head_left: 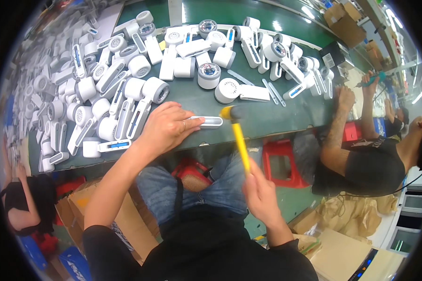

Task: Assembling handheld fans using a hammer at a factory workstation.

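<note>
My left hand is closed over a white handheld fan lying on the green table, its grey-faced handle end sticking out to the right. The fan's head is hidden under my palm. In my right hand is a hammer with a yellow handle. Its yellow and dark head, slightly blurred, is just beyond the end of the fan handle; whether they touch I cannot tell. Farther back are another white fan, lying on its side, and loose grey handle strips.
Piles of white fans cover the left and far parts of the table. Some have uncovered heads or handles. To the right a co-worker's arm reaches over the table. A red stool and cardboard boxes stand below.
</note>
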The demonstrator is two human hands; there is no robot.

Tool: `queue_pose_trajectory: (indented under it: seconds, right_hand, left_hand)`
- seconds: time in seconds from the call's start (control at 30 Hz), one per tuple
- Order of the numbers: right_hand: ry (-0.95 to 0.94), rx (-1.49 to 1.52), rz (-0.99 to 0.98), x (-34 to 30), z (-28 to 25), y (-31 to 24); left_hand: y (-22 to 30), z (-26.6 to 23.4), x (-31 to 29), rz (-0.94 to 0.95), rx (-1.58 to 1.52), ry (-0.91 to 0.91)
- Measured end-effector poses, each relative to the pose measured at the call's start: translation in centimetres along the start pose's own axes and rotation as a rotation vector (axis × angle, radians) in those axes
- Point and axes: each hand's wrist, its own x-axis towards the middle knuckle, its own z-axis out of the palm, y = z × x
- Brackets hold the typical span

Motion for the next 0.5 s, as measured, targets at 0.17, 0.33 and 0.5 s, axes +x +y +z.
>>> queue_pose_trajectory:
  seconds: [0.17, 0.33, 0.5]
  right_hand:
    - [-0.051, -0.093, 0.027, -1.2, -0.1, -1.2]
    - [-0.062, -0.223, 0.043, 0.5, 0.1, -0.2]
    - [-0.05, -0.323, 0.083, 1.1, 0.6, -0.3]
  left_hand:
    - [-0.3, 0.1, -0.3, 0.015, -0.002, 0.007]
    - [-0.1, 0.0, -0.1, -0.007, 0.007, -0.017]
    - [-0.3, 0.0, -0.1, 0.001, -0.017, -0.006]
